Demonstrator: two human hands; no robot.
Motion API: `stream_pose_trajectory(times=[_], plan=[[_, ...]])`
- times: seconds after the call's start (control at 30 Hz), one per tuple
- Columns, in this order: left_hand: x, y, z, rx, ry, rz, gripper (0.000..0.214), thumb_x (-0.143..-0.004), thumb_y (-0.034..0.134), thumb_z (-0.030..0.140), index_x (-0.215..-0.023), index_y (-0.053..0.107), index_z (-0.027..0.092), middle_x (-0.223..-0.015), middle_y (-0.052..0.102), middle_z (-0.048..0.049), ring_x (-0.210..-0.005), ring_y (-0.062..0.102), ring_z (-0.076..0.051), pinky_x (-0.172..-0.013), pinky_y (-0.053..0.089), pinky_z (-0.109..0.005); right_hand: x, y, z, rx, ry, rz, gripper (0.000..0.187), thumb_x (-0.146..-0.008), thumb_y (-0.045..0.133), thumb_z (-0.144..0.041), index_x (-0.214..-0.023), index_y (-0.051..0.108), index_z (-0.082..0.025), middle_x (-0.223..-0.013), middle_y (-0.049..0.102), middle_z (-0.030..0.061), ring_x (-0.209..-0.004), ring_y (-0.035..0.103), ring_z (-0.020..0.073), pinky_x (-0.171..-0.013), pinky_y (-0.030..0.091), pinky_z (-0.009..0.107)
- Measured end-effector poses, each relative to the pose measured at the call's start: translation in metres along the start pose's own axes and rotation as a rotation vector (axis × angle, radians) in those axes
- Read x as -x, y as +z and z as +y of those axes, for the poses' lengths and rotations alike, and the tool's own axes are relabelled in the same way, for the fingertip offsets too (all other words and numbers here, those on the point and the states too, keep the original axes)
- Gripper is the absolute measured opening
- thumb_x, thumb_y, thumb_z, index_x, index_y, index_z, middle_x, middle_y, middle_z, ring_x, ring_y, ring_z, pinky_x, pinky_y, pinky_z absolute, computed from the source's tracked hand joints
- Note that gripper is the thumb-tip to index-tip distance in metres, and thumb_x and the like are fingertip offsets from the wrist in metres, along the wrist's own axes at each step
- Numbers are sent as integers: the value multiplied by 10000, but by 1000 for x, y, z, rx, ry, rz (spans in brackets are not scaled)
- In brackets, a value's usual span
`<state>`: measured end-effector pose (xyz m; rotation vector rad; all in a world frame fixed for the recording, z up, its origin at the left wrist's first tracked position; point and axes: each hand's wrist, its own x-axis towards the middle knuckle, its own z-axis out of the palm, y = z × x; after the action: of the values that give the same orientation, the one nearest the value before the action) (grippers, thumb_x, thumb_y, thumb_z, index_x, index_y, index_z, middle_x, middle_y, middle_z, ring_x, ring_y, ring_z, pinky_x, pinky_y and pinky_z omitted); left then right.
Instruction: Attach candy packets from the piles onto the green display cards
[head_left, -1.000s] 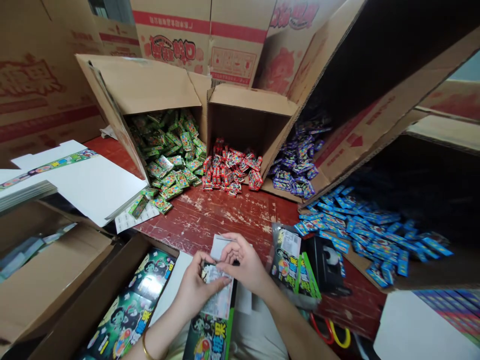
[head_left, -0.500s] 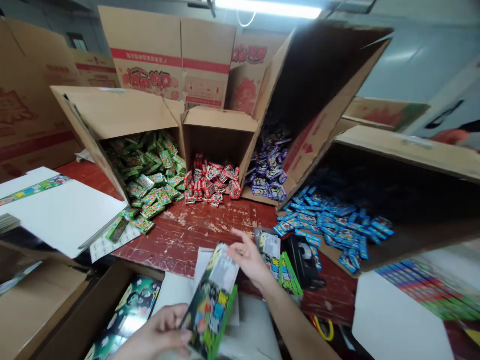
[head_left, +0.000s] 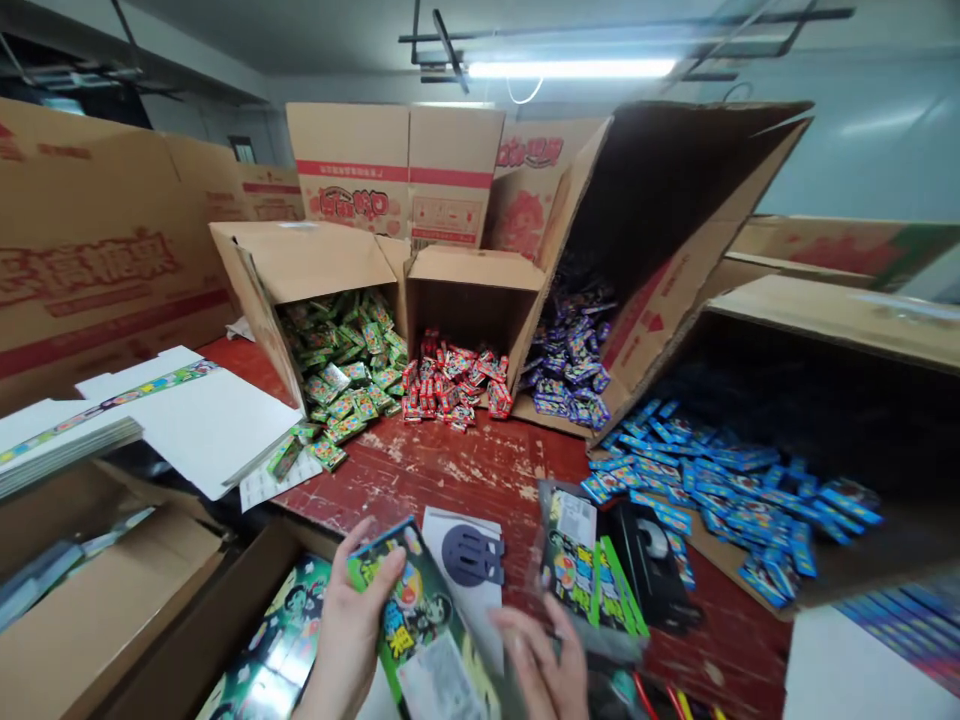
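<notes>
My left hand (head_left: 349, 630) grips a green printed carton (head_left: 420, 625) by its left edge, fingers wrapped over its top corner. My right hand (head_left: 544, 665) is at the carton's right side near the bottom of the view, fingers spread and blurred, touching or just off the carton. Behind the carton lies a white sheet with a dark grey mark (head_left: 469, 560) on the red table (head_left: 465, 470). Just right of my right hand sits a plastic-wrapped bundle of green cartons (head_left: 585, 575).
Tipped cardboard boxes spill green packs (head_left: 341, 375), red packs (head_left: 450, 385), purple packs (head_left: 570, 360) and blue packs (head_left: 712, 480) onto the table. A black tape dispenser (head_left: 652, 565) stands by the bundle. White flat sheets (head_left: 195, 420) lie left; an open box of cartons (head_left: 270, 650) sits bottom left.
The camera has tilted up. The carton has turned so its printed face shows, and my right hand has come back from the bundle to the carton's right side.
</notes>
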<state>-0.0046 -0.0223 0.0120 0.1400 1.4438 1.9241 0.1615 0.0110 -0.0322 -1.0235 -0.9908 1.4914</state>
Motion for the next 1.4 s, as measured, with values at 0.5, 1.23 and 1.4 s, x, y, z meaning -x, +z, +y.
stream_pose_trajectory(times=[0.5,1.23,1.4], plan=[[31,0,-25,-352,168,-293,413,-764,666,405,-1116,542,230,-1119,642,-81,-1026,615,-260,-843,494,-321,-6,39,-1,33,-249,-59,489,-829,637,-311,-1227,361,-240,-1150,648,153,-1127,586,247,-941,475,436],[33,7,4,-351,31,-381,282,-710,729,396,-889,663,188,-813,711,-47,-772,643,-194,-707,492,-261,-16,30,-57,8,123,-282,510,-734,744,-269,-1113,407,-222,-785,701,19,-735,650,177,-651,496,276],[27,20,10,-220,-159,-382,339,-656,759,457,-757,701,139,-671,715,-46,-635,622,-159,-621,475,-236,-25,26,-67,-65,296,-297,548,-642,811,-315,-1032,443,-205,-808,748,59,-802,687,224,-829,483,383]])
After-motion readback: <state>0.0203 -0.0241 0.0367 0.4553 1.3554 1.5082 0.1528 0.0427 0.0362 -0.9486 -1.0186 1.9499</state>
